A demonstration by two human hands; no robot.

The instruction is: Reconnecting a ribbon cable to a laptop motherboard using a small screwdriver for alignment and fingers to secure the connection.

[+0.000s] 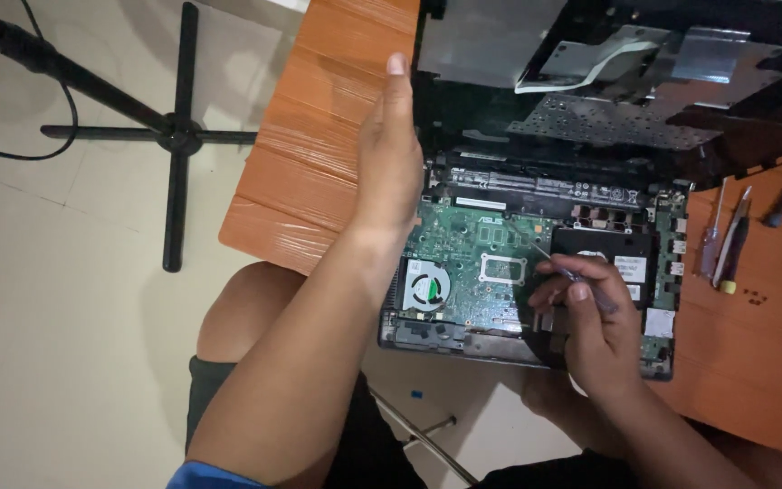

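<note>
- Over the green laptop motherboard [472, 263]: right hand [590, 326] pinches a thin metal-tipped screwdriver [561, 266], apparently working a screw.
- Left of the board: left hand [391, 154], fingers pressed together, braces the raised black keyboard cover [590, 118].
- Next move likely needs a steady tip.

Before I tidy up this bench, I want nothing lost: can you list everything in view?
Opened laptop base: one, black, on the table's near edge, green circuit board exposed.
Cooling fan: one, black and white, board's left side.
Drive: one, black, board's right side.
Lifted cover panel: one, black and silver, behind the base.
Table: one, orange wood.
Hand tools: about four, right of the laptop.
Small screws: a few, dark, beside the tools.
Stand: one, black, on the floor.
Left hand: against the laptop's left edge.
Right hand: fingers gripping a thin tool over the board.
</note>
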